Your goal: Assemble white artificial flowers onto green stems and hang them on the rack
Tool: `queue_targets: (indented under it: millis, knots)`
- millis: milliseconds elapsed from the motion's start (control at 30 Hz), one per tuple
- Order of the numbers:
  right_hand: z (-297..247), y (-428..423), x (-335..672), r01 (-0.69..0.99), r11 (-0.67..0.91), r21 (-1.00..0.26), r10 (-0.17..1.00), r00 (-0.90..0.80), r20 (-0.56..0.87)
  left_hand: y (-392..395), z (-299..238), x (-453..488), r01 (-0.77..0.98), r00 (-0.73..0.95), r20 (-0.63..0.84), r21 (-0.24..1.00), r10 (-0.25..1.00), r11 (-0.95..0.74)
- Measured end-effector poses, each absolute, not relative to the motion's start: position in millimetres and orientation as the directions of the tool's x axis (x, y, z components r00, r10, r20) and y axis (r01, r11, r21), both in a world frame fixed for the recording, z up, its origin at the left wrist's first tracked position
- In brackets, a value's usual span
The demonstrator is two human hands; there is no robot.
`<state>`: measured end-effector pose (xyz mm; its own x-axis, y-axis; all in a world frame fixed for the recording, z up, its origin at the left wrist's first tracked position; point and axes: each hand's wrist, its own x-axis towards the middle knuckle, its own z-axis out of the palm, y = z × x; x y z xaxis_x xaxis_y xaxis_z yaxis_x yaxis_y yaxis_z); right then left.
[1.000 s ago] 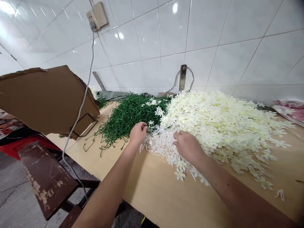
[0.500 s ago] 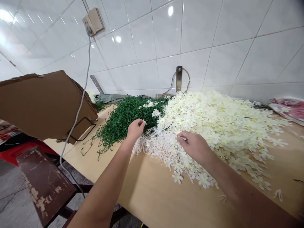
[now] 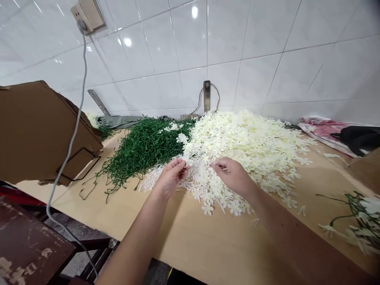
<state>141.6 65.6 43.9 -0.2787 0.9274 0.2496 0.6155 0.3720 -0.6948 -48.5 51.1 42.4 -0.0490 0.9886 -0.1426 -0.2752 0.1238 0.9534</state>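
Observation:
A big heap of cream artificial flowers [image 3: 249, 146] lies on the wooden table [image 3: 213, 241], with a pile of green plastic stems [image 3: 142, 148] to its left. At the heap's near edge, my left hand [image 3: 170, 178] pinches a small white flower piece between its fingertips. My right hand [image 3: 233, 176] is a little to the right, fingers closed in a pinch on another small white piece. The two hands are close together, just above the loose white flowers.
A brown cardboard sheet [image 3: 38, 130] leans at the left, with a grey cable [image 3: 69, 150] hanging in front of it from a wall socket [image 3: 87, 14]. Finished green sprigs with flowers [image 3: 354, 219] lie at the right. Pink cloth [image 3: 323, 130] sits at the back right.
My left hand has come away from the green stems toward my right hand, and both now pinch pieces close together. The view has shifted right, showing the sprigs at the right edge.

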Motion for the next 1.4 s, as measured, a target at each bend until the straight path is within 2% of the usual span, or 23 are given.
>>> queue_targets:
  millis: [100,200,300,400,500,600,700,900,1100,1400]
  knots:
    - [46,53,147,0.552,0.359,-0.753,0.925,-0.317,0.209,47,40,-25,-0.433,0.041,-0.216,0.876,0.976,0.212]
    - [43,44,152,0.42,0.352,-0.836,0.915,-0.345,0.211,45,37,-5,-0.504,0.114,-0.235,0.824,0.965,0.26]
    - [35,41,157,0.283,0.278,-0.918,0.943,-0.261,0.205,45,33,7,-0.535,0.174,-0.244,0.79,0.954,0.3]
    - [28,42,162,0.119,0.143,-0.983,0.978,-0.168,0.122,44,27,12,-0.546,0.256,-0.227,0.768,0.94,0.334]
    - [24,41,165,-0.055,0.01,-0.998,0.987,-0.159,0.019,42,22,14,-0.588,0.344,-0.183,0.722,0.921,0.364]
    - [21,41,164,-0.173,-0.095,-0.98,0.986,-0.151,-0.069,42,17,19,-0.65,0.355,-0.189,0.654,0.915,0.387]
    - [17,40,160,-0.24,-0.058,-0.969,0.996,-0.081,-0.04,41,15,24,-0.696,0.339,-0.233,0.59,0.912,0.409]
    - [16,33,148,-0.188,0.053,-0.981,0.999,0.004,0.053,38,18,33,-0.714,0.305,-0.375,0.518,0.875,0.471]
    - [10,31,139,0.069,0.353,-0.933,0.923,0.134,0.36,34,18,37,-0.659,0.272,-0.451,0.556,0.85,0.507]
    - [6,30,143,0.191,0.336,-0.922,0.93,0.087,0.357,34,16,37,-0.609,0.227,-0.376,0.664,0.898,0.433]
